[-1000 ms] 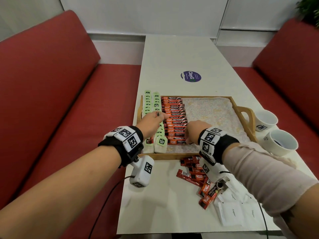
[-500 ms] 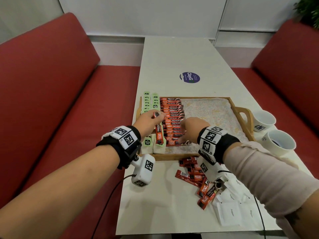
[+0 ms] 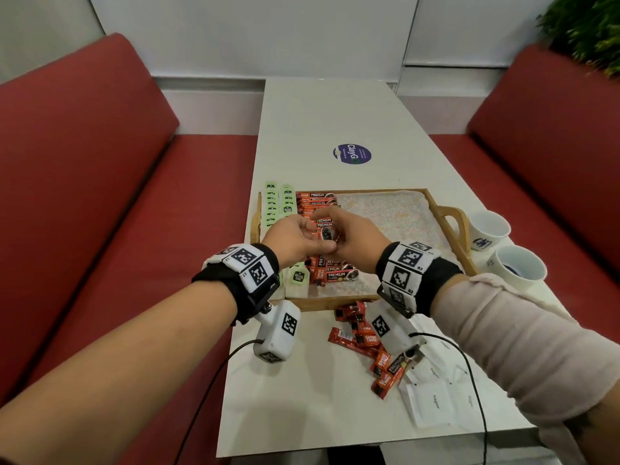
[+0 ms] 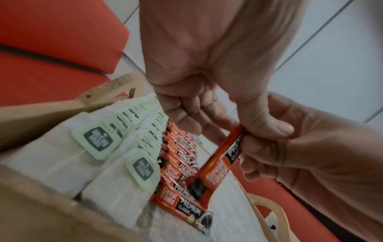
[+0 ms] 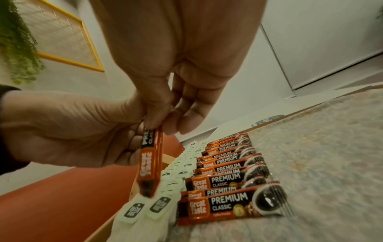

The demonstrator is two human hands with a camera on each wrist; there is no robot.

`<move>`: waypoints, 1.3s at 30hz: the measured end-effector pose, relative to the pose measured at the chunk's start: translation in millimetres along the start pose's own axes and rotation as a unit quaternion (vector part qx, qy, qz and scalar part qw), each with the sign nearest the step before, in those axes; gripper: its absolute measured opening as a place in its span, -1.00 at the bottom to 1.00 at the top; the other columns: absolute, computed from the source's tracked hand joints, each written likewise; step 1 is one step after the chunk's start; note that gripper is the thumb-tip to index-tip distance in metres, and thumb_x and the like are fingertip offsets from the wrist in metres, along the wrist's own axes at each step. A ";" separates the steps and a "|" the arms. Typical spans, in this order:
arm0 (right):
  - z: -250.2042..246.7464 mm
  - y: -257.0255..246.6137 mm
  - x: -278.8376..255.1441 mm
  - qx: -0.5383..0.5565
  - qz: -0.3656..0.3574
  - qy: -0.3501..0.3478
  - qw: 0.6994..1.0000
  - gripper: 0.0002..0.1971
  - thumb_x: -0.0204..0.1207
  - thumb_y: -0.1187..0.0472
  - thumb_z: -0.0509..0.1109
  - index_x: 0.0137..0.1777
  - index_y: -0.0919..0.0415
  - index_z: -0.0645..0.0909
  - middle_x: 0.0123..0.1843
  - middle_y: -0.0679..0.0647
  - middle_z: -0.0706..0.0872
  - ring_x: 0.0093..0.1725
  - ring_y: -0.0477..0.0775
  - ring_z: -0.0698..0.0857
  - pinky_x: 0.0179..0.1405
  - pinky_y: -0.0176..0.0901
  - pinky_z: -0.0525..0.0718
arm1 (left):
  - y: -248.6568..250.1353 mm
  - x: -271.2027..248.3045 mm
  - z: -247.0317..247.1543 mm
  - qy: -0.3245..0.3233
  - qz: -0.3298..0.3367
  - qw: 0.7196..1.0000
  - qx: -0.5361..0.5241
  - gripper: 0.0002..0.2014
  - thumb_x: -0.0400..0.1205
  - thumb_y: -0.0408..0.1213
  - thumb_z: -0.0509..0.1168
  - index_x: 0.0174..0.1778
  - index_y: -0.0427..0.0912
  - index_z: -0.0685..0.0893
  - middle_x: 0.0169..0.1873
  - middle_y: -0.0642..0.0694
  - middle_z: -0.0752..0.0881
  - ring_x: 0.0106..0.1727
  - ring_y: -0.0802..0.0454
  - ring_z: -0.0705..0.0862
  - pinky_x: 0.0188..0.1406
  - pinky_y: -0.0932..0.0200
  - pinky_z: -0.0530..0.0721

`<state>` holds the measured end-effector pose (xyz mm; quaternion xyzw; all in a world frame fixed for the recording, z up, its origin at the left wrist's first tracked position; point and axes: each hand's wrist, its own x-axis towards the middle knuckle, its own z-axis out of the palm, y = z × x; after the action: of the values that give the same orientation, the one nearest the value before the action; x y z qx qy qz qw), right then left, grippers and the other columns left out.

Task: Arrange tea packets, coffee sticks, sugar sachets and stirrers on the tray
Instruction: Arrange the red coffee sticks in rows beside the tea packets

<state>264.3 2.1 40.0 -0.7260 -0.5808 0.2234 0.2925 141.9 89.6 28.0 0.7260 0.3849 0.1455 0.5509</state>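
Sachets (image 3: 432,401) and loose sticks (image 3: 357,330) are lying nearest on the table (image 3: 302,414). Beyond them, over the tray (image 3: 335,303), both hands are pinching one stick (image 4: 219,165) by its top end — left hand (image 3: 295,238) and right hand (image 3: 355,239) meeting there, fingers clamped on it. Its long axis is hanging downward toward the red row (image 5: 232,172), beside the tea packets (image 4: 116,147). Neither hand is nearer the row.

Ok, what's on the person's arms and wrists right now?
Each wrist wears a black band with white blocks printed with black square markers: left wristband, right wristband. A white marker-tagged camera box hangs under each, trailing a black cable. The right forearm has a beige sleeve; the left is bare.
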 end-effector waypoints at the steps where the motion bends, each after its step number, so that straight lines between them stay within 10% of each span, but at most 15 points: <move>1: -1.2 1.4 -2.1 0.005 0.001 0.007 1.000 -0.53 0.38 0.37 0.50 0.26 0.01 0.55 -0.30 -0.15 0.53 -0.35 -0.20 0.51 -0.37 -0.37 0.50 | 0.2 -0.6 0.2 -0.020 0.005 1.000 0.023 -0.61 0.39 -0.27 0.58 0.00 -0.15 0.53 -0.30 0.04 0.62 -0.26 0.12 0.61 -0.29 0.25 0.57; 6: -10.6 13.2 -8.7 0.118 0.074 0.033 0.990 -0.78 0.53 0.39 0.38 -0.12 0.02 0.55 -0.28 0.03 0.62 -0.42 0.06 0.69 -0.27 0.02 0.77 | -5.5 1.1 0.1 -0.078 0.011 0.984 0.161 -0.73 0.45 -0.35 0.54 -0.16 -0.04 0.55 -0.31 0.01 0.60 -0.31 0.09 0.60 -0.15 0.08 0.67; 12: -17.5 37.6 -18.2 -0.025 0.133 -0.018 0.991 -0.95 0.55 0.29 0.40 -0.11 0.14 0.63 -0.25 -0.01 0.66 -0.34 -0.05 0.64 -0.24 -0.19 0.65 | -8.4 1.3 8.0 -0.077 0.042 0.955 0.282 -0.85 0.49 -0.32 0.50 -0.12 -0.06 0.67 -0.23 0.04 0.66 -0.15 0.10 0.64 -0.20 0.32 0.58; 20: -9.3 52.5 -19.7 -0.078 0.209 -0.052 0.973 -0.93 0.42 0.30 0.55 -0.11 0.17 0.76 -0.23 -0.01 0.73 -0.40 -0.17 0.60 -0.20 -0.23 0.64 | -6.2 1.4 21.3 -0.098 0.055 0.907 0.405 -0.83 0.56 -0.27 0.43 0.05 -0.09 0.77 -0.05 -0.02 0.77 0.01 0.05 0.69 0.10 0.17 0.63; 27: -1.9 55.2 -11.5 -0.138 0.231 -0.081 0.960 -0.92 0.45 0.30 0.51 -0.08 0.17 0.78 -0.20 -0.02 0.71 -0.25 -0.07 0.64 -0.06 -0.21 0.68 | -10.3 3.4 27.7 -0.094 0.064 0.879 0.462 -0.93 0.54 -0.20 0.44 -0.10 0.02 0.70 -0.17 0.10 0.68 -0.03 0.06 0.66 -0.04 0.12 0.65; 39: 6.4 47.3 -9.0 -0.159 0.227 -0.073 0.958 -0.90 0.44 0.29 0.50 -0.06 0.18 0.73 -0.33 -0.08 0.61 -0.23 -0.03 0.62 -0.35 -0.32 0.54 | -16.2 6.8 30.9 -0.085 0.058 0.874 0.475 -0.88 0.48 -0.23 0.47 -0.15 0.03 0.67 -0.21 0.14 0.64 -0.09 0.06 0.64 -0.06 0.09 0.68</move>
<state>291.7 -12.9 2.9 -0.8575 -0.4487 0.2414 0.0716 159.6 74.8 1.0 0.9307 0.3172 -0.0852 0.1611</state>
